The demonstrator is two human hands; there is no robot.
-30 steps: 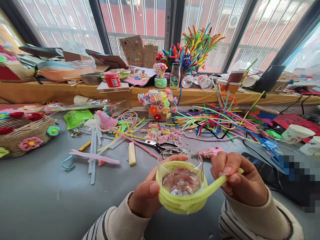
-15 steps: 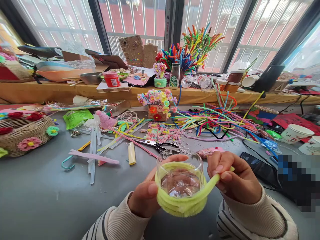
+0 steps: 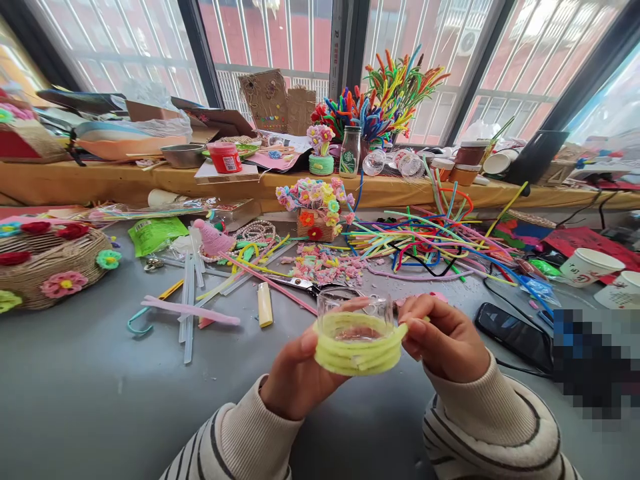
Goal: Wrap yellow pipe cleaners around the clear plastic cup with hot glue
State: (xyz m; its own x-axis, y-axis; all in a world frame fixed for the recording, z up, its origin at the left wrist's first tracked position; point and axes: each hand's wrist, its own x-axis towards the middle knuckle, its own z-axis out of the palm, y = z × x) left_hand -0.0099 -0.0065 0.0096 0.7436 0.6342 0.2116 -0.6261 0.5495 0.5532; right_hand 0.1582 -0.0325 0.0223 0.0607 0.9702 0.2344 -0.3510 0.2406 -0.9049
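Note:
A clear plastic cup (image 3: 355,304) sits in my left hand (image 3: 303,367), which grips it from the left side with the thumb in front and fingers behind. Around the cup's lower part run several coils of a yellow-green pipe cleaner (image 3: 357,360). My right hand (image 3: 445,337) pinches the pipe cleaner's loose end between thumb and fingers, at the cup's right side. The far side of the cup and some left fingers are partly hidden. Just behind the cup lie black-handled scissors (image 3: 295,283), partly covered by it.
Colourful pipe cleaners (image 3: 425,243) lie heaped at the back right. A cream lighter (image 3: 265,305), clear glue sticks (image 3: 188,313) and a pink strip (image 3: 193,310) lie left of the cup. A woven basket (image 3: 60,267) stands far left, a phone (image 3: 513,337) to the right.
Both hands have lifted the cup slightly and tilted it, so its side shows more. The right hand has moved left, closer to the cup, with the pipe cleaner's end drawn in against the coils.

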